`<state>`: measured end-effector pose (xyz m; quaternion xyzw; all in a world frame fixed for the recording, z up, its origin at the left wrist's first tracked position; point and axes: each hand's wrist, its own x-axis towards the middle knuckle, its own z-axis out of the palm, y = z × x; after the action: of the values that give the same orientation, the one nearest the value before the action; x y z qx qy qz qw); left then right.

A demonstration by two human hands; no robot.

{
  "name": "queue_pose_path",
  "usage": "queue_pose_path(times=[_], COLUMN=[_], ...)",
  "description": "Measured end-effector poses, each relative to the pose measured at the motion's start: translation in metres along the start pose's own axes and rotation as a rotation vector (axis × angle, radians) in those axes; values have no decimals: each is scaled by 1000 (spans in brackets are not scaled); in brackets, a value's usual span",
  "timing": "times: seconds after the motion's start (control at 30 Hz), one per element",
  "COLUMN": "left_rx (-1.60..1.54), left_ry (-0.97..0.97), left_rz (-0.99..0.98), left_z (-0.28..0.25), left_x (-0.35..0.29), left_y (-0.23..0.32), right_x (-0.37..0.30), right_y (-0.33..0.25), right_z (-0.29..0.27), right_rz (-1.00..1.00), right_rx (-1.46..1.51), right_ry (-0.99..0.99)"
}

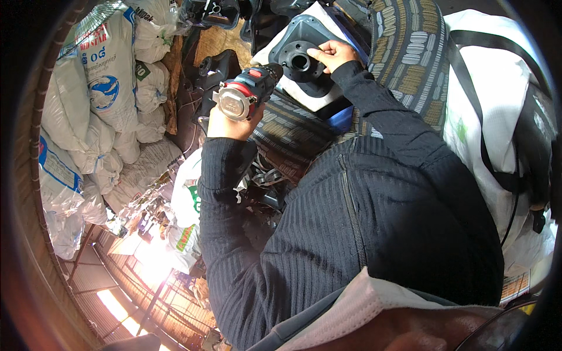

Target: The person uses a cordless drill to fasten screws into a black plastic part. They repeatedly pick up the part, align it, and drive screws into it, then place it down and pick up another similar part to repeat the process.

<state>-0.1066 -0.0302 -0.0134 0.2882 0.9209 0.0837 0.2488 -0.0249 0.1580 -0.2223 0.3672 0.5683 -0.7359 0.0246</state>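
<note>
My left hand (228,124) is wrapped round a cordless power drill (252,88). The drill's body is dark with red parts, and its chuck end points at a black funnel-like plastic part (304,32). This part has a squarish flared body and a round flange with a central hole and several small holes. My right hand (336,55) grips the flange's edge, thumb and finger beside the hole. Whether the drill's tip touches the flange is hard to tell. Beneath the black part lies a white, flat-sided object (321,102) with blue at its edge, across my lap.
Patterned trousers (407,58) cover my legs. More black plastic parts (219,70) lie beyond the drill, near brown cardboard (219,47). Full white sacks (108,76) are stacked at left. A large white bag (486,88) with black straps stands at right.
</note>
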Motion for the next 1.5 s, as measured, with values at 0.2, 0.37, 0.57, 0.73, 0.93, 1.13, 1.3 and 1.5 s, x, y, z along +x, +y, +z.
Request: queue_pose_path(times=[0.2, 0.37, 0.57, 0.73, 0.93, 1.13, 1.3, 1.5], left_rx=[-108, -54, -29, -164, -159, -455, -251, -315], left_ry=[-121, -234, -99, -52, 217, 162, 275, 203], left_rz=[-98, -105, -13, -217, 147, 46, 130, 65], left_z=[2, -7, 7, 11, 10, 24, 33, 31], left_x=[11, 21, 20, 3, -40, -91, -95, -97], left_y=[-10, 11, 0, 11, 39, 77, 79, 77], right_x=[8, 9, 8, 12, -3, -42, -54, -59], right_y=[-2, 4, 6, -1, -10, -27, -36, -36], right_z=[-2, -6, -7, -7, -42, -30, -24, -20], right_rz=[-84, -87, -78, -69, 245, 292, 305, 307], right_rx=[-142, -108, -149, -169, 615, 1113, 1148, 1121], right_ry=[-2, -42, -57, -67, -275, -553, -513, -522])
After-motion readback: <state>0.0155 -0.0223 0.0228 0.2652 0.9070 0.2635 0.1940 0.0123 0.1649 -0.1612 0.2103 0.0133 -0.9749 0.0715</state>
